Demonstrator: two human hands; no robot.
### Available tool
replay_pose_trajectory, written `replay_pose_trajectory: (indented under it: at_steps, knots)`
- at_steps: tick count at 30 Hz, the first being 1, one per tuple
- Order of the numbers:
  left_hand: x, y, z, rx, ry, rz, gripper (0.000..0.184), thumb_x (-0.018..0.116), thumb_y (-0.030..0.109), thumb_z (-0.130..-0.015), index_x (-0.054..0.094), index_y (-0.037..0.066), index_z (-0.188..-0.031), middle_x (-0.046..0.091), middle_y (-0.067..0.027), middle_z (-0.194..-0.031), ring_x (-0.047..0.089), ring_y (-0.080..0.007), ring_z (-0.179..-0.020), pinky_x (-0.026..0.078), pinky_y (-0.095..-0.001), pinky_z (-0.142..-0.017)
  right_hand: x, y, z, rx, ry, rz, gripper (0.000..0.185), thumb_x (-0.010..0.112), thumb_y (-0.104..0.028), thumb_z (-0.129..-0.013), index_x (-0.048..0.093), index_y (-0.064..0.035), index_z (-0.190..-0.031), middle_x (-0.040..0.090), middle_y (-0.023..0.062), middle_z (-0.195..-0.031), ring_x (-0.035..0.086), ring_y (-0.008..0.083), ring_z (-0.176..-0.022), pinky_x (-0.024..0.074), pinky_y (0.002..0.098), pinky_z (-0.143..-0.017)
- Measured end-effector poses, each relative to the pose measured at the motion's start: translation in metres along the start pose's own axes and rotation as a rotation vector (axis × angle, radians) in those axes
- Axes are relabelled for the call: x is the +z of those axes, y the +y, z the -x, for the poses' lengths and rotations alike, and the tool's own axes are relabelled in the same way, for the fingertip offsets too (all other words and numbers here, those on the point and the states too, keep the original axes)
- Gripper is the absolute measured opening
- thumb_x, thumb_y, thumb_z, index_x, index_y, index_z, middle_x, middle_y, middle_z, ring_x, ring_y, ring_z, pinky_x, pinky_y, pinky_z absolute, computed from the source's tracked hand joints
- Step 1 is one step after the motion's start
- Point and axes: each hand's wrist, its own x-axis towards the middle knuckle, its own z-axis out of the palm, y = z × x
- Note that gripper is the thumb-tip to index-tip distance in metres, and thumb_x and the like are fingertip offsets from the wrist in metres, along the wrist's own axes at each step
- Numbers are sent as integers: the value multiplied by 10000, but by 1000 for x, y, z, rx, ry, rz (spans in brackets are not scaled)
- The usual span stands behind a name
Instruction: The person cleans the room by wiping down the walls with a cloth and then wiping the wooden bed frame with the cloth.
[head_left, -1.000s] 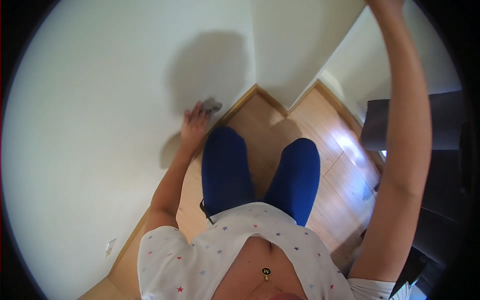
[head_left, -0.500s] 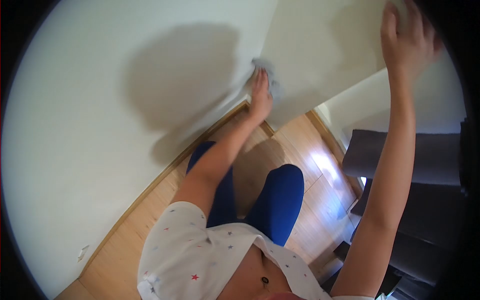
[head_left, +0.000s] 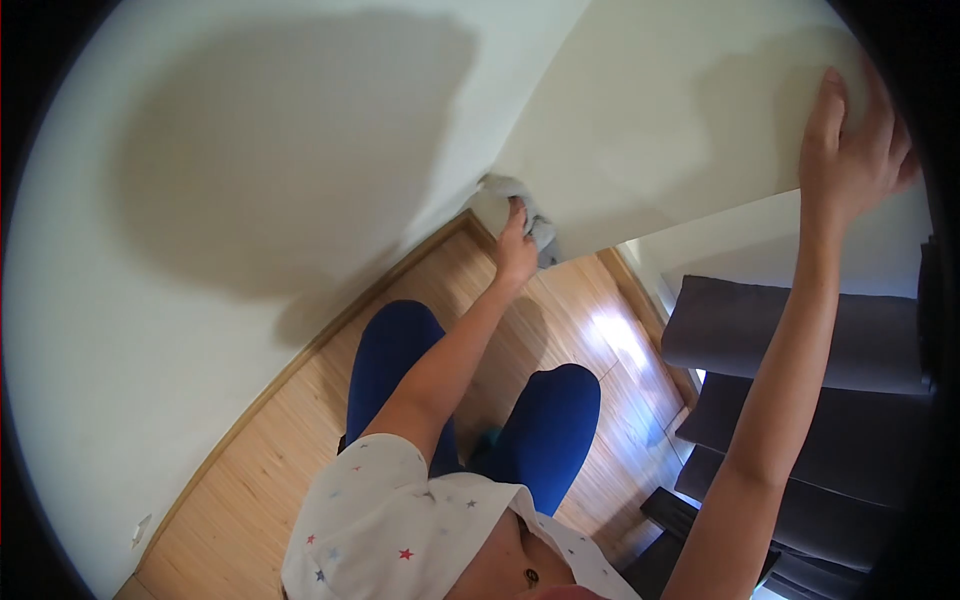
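My left hand [head_left: 516, 255] is closed on a grey cloth [head_left: 540, 228], low in the corner where the white wall [head_left: 240, 200] meets a pale flat panel [head_left: 640, 130]. Part of the cloth is bunched past my fingers, against the panel's lower end. Up at the right, my right hand [head_left: 855, 160] lies at the panel's edge with its thumb and fingers apart; its fingertips fade into the dark rim of the view. I see nothing held in it.
Wooden skirting [head_left: 300, 360] runs along the wall's foot above a light wood floor [head_left: 270, 460]. Dark grey cushioned furniture [head_left: 800, 330] stands at the right, below my right arm. My bent knees in blue trousers [head_left: 550, 420] are close to the corner. A small wall fitting [head_left: 141, 530] sits low at left.
My left hand has moved down the corner with the cloth, nearer the floor. My right hand shows lower and further right, its fingers more spread. The view has shifted somewhat.
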Motion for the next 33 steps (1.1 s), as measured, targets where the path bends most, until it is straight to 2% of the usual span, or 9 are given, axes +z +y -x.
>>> replay_pose_trajectory:
  at_steps: [2, 9, 11, 13, 16, 20, 30, 32, 33]
  knots:
    - [2, 19, -1, 57, 50, 28, 569, 421, -33, -756, 365, -24, -1322, 407, -211, -1346, 413, -341, -1227, 352, -364, -1012, 1, 1, 4, 8, 3, -22, 324, 593, -405, -815, 651, -213, -1070, 649, 28, -1051, 552, 195, -1057, 280, 411, -991]
    - [-17, -7, -23, -412, -179, -70, 534, 448, 83, -814, 355, -19, -1330, 492, -262, -1232, 508, -395, -1101, 405, -414, -939, -4, -5, -4, 0, 7, -55, 322, 592, -415, -821, 646, -234, -1082, 609, 41, -1142, 499, 273, -1119, 291, 445, -994]
    - [-9, 27, 1, -345, -237, 111, 607, 465, 58, -796, 270, -31, -1364, 414, -293, -1294, 473, -407, -1138, 383, -424, -961, -4, -9, -3, 19, 12, -32, 329, 595, -420, -819, 641, -241, -1090, 591, 56, -1174, 474, 306, -1145, 283, 458, -1005]
    - [31, 25, 35, 134, -164, -64, 681, 474, 16, -772, 187, -35, -1388, 314, -320, -1352, 412, -407, -1198, 359, -425, -988, -5, -10, -3, 32, -9, -16, 336, 601, -419, -814, 637, -243, -1098, 579, 71, -1193, 443, 332, -1173, 272, 468, -1016]
    - [31, 59, 57, 241, -115, -147, 712, 472, -24, -753, 167, -24, -1397, 223, -305, -1405, 342, -408, -1248, 337, -409, -1015, -10, -8, -4, 11, -64, -59, 336, 614, -401, -808, 633, -242, -1103, 568, 87, -1207, 400, 347, -1211, 257, 476, -1027]
    - [11, 6, 36, -471, -428, -82, 682, 423, -35, -753, 176, -43, -1389, 175, -253, -1450, 235, -370, -1323, 266, -367, -1071, -12, 1, -5, -30, -132, -102, 319, 626, -364, -804, 634, -241, -1098, 557, 92, -1222, 379, 327, -1233, 242, 481, -1035]
    - [29, 61, 57, 163, -164, -36, 683, 371, -64, -730, 182, -57, -1386, 221, -276, -1425, 218, -354, -1338, 205, -346, -1100, -9, -6, -4, -17, -72, -91, 320, 638, -328, -787, 632, -242, -1096, 553, 75, -1230, 387, 345, -1212, 242, 490, -1031]
    - [15, 45, 48, -379, -307, 119, 650, 371, -48, -746, 233, -41, -1381, 366, -283, -1343, 356, -365, -1264, 294, -361, -1052, -8, -5, -5, -5, -77, -93, 321, 639, -327, -784, 632, -245, -1094, 552, 66, -1233, 367, 355, -1224, 242, 489, -1028]
    - [10, 27, 45, -383, -330, 56, 645, 370, -45, -749, 242, -35, -1381, 401, -281, -1317, 387, -371, -1240, 314, -366, -1037, -9, -5, -4, 0, -80, -95, 321, 640, -327, -783, 632, -247, -1094, 551, 62, -1235, 354, 359, -1233, 243, 489, -1026]
